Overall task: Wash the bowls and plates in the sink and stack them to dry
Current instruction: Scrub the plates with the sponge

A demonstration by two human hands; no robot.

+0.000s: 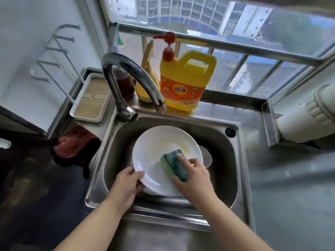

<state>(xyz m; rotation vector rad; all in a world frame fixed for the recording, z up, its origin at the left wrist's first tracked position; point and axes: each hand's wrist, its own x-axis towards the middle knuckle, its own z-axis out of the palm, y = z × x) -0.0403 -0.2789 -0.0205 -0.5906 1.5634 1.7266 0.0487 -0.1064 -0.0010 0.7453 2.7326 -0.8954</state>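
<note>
1. One white plate sits tilted inside the steel sink, with another white rim showing just beneath its near edge.
2. The left hand grips the plate's near-left rim, thumb on top.
3. The right hand presses a green sponge onto the plate, fingers curled round it.
4. Behind the sink stands a yellow detergent jug with a red pump; its orange label's writing is too blurred to read.
</note>
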